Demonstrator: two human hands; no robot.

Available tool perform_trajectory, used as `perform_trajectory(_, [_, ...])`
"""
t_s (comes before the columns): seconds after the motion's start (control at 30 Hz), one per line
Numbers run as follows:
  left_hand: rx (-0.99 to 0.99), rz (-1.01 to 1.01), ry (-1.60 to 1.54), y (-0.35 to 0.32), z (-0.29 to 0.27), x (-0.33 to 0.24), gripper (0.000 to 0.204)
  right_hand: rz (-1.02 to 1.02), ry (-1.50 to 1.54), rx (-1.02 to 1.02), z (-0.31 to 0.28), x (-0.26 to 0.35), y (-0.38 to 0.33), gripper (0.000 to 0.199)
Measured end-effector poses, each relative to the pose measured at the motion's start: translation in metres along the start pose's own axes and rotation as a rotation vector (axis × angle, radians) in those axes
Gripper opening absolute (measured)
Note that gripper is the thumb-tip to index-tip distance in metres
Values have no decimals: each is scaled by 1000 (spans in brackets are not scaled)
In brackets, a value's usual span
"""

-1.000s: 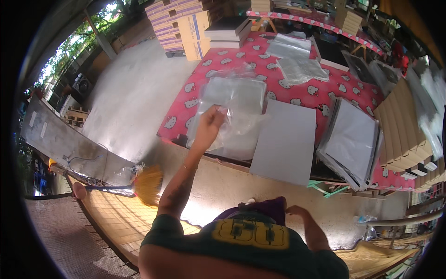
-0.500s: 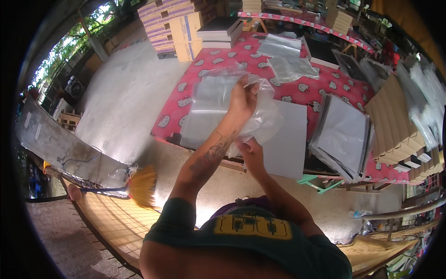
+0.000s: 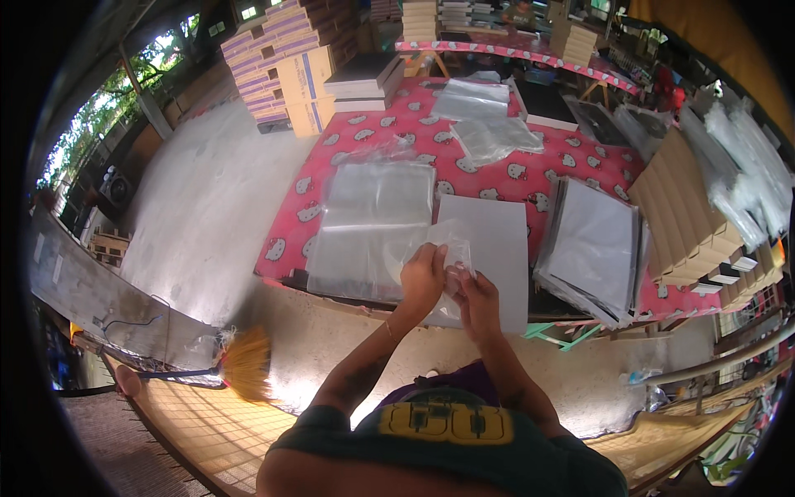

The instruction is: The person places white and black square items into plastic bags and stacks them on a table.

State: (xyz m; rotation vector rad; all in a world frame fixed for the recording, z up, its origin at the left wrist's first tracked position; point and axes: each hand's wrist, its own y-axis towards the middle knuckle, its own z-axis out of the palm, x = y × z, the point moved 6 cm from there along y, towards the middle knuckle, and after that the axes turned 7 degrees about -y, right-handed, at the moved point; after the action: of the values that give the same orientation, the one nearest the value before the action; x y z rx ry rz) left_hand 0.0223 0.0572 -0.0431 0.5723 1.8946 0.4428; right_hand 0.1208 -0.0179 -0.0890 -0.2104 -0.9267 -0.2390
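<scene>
Close together over the table's near edge, my left hand (image 3: 423,277) and my right hand (image 3: 477,300) both pinch a clear plastic bag (image 3: 457,240). The bag hangs crumpled between my fingers, and its lower part is partly hidden by them. Left of it lies a flat stack of clear plastic bags (image 3: 373,195). Under and right of the bag is a plain light grey board or sheet (image 3: 497,240). A pile of bagged white sheets (image 3: 592,240) rests further right.
A pink patterned cloth covers the table (image 3: 286,224). Brown cartons (image 3: 679,207) line the right side. At the back are black-topped stacks (image 3: 360,79), more clear bags (image 3: 497,137) and piled boxes (image 3: 281,66). A broom (image 3: 244,364) leans at lower left.
My left hand has come down and back toward me, bringing the bag's upper part close to my right hand. The bag is now gathered smaller. The view has shifted slightly.
</scene>
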Motion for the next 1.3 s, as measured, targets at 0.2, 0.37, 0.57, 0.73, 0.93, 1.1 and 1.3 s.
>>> perform_trajectory(0.2, [13,155,71,-11,-3,-10,25,-222,17,-41,-7,9,5,13])
perform_trajectory(0.37, [-211,226,-181,1,-29,-3,15,-238,96,-117,-2,22,3,8])
perform_trajectory(0.57, [250,-203,-480,-29,-11,-3,14,-121,-101,-76,9,22,-8,12])
perform_trajectory(0.73, [220,-20,-329,-31,-19,-5,11,-128,-91,-66,5,14,-9,19])
perform_trajectory(0.93, [222,-108,-436,-30,-24,2,13,-67,-90,1,16,14,-13,31])
perform_trajectory(1.1, [177,-55,-287,-30,-27,-1,15,-154,-196,21,18,5,-14,45])
perform_trajectory(1.3, [30,109,-80,-32,-36,-10,13,98,-196,-29,3,-4,-20,40])
